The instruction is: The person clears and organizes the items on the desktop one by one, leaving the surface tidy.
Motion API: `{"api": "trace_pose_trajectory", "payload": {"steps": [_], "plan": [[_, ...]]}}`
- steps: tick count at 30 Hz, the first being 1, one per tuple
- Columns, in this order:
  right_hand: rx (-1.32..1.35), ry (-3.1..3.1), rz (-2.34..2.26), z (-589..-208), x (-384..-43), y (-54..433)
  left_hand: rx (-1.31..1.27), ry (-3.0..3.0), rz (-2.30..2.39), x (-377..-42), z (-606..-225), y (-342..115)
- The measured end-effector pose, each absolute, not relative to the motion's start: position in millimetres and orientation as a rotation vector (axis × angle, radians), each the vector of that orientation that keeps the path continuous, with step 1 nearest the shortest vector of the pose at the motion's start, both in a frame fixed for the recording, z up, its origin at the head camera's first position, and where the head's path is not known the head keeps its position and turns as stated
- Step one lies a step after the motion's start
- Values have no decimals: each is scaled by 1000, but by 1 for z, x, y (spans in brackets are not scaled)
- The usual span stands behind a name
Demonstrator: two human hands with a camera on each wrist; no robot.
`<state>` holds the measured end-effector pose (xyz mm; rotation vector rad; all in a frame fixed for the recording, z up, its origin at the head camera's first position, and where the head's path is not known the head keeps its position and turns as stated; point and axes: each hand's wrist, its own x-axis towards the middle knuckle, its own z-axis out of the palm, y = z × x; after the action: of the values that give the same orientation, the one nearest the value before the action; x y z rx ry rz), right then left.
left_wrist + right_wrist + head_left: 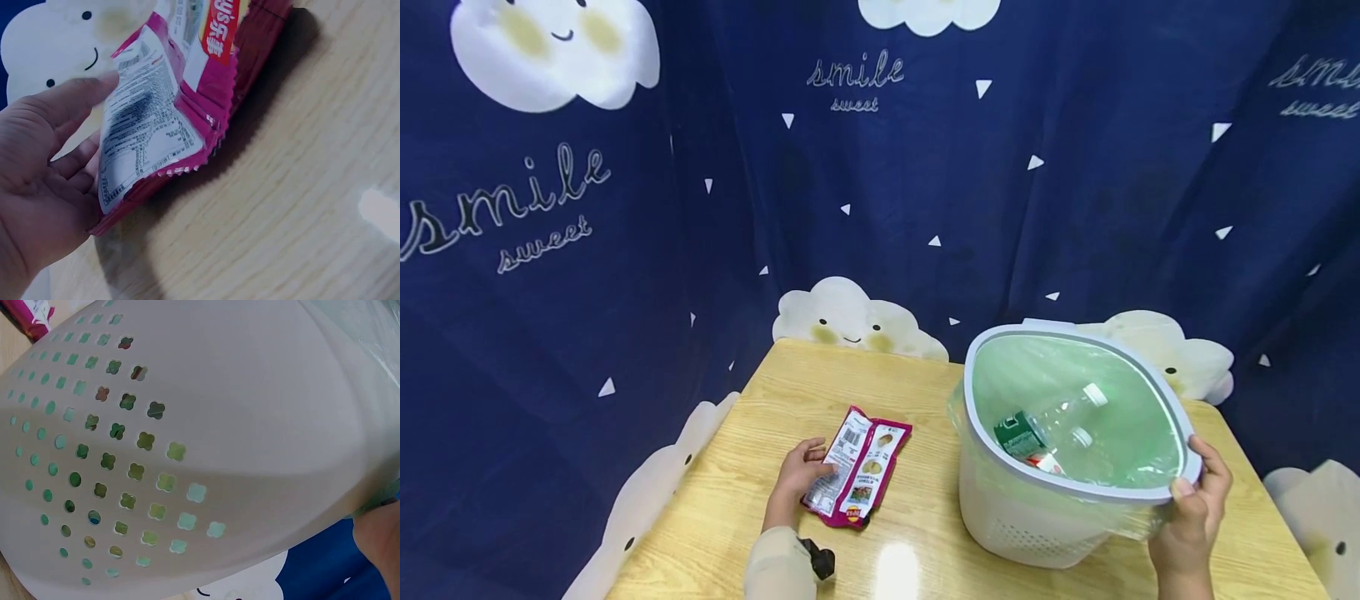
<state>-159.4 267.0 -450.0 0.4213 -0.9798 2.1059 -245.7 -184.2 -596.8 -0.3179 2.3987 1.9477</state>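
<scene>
My left hand (801, 479) holds a magenta and white Lay's chip bag (859, 468) by its left edge, over the left part of the table. The thumb lies over the bag's printed back in the left wrist view, and the other fingers are partly hidden behind it. To the right stands a pale trash bin (1015, 521) with a translucent green liner bag (1105, 358) folded over its rim. My right hand (1197, 508) grips that rim at the near right, thumb on top. Inside lie clear plastic bottles (1063, 417) with white caps, one green-labelled.
Under the bin and bag is a light wood table (925, 392). A navy curtain (880, 208) with white clouds hangs behind and at the left. The bin's side has rows of small cut-out holes (119, 431).
</scene>
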Motion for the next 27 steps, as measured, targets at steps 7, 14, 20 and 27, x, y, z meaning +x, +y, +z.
{"api": "trace_pose_trajectory", "payload": {"steps": [7,14,20,27], "plan": [[436,-977,2097,-450,-161,269,-275,2271,2053,-246,-594,-175],[476,-966,2106,-452,-161,270,-321,2261,2017,-243,-592,-176],[450,-951,2104,-452,-161,270,-281,2310,1979,-239,-586,-178],[463,-961,2106,-454,-161,270,-304,2300,2072,-231,-576,-177]]}}
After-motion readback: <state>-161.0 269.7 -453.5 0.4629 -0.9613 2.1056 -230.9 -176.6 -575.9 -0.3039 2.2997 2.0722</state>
